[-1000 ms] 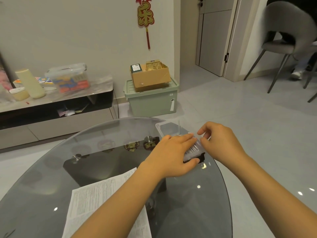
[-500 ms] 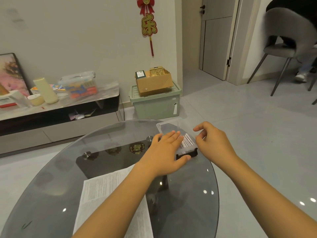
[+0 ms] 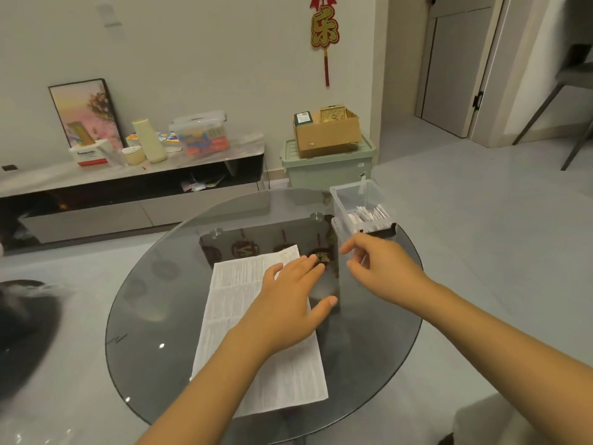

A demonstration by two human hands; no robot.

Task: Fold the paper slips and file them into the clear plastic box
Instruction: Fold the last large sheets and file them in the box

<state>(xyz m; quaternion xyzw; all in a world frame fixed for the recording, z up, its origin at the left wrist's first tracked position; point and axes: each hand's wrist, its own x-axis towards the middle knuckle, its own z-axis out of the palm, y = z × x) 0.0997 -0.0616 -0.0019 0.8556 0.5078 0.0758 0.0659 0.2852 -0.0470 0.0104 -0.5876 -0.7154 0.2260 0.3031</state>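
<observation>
Head view: clear plastic box (image 3: 359, 203) just beyond both hands, seemingly untouched.

Probably home: TV console (image 3: 134, 184) (lived-in).

Cardboard box (image 3: 327, 133) atop green bin (image 3: 327, 170), framed picture (image 3: 86, 114), possibly a tissue box (image 3: 90, 155) on low cabinet (image 3: 134, 187).
</observation>
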